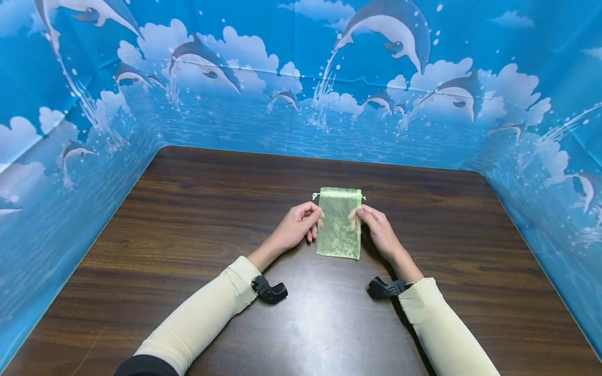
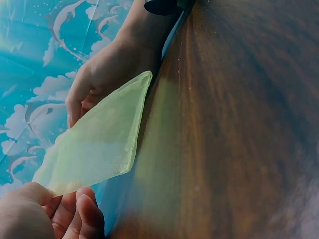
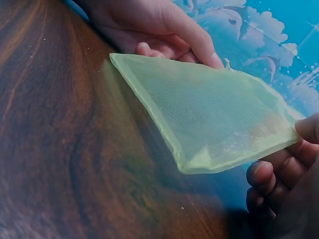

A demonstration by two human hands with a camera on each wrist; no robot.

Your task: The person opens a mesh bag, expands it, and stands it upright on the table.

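- Pouch (image 1: 338,230) of pale green, see-through mesh hangs between your left hand (image 1: 298,223) and your right hand (image 1: 382,232), out toward the far half of the table (image 1: 211,209).
- Your left thumb and forefinger pinch the pouch's left edge, a little above its middle; the other fingers of that hand bend in below the grip.
- Your right thumb lies over the front of the right edge and pinches it against fingers behind (you can see them through the mesh).
- The drawstring (image 1: 340,193) runs across the end of the pouch farthest from you, with a small pale loop or knot sticking out at each side; the plain end points toward you.
- Both wrist views show you the mesh stretched fairly flat and tilted, its near edge looking just clear of the wood, with a faint green reflection below.
- Your forearms come in from the near side in a cream left sleeve (image 1: 202,313) and a cream right sleeve (image 1: 444,324); a dark band (image 1: 147,366) shows at the upper end of the left one.
- At your wrists sit a black left mount (image 1: 270,291) and a black right mount (image 1: 386,287).
- Around the dark wood in front of you stands a blue backdrop (image 1: 263,122) printed with dolphins (image 1: 414,31) and clouds (image 1: 249,49).
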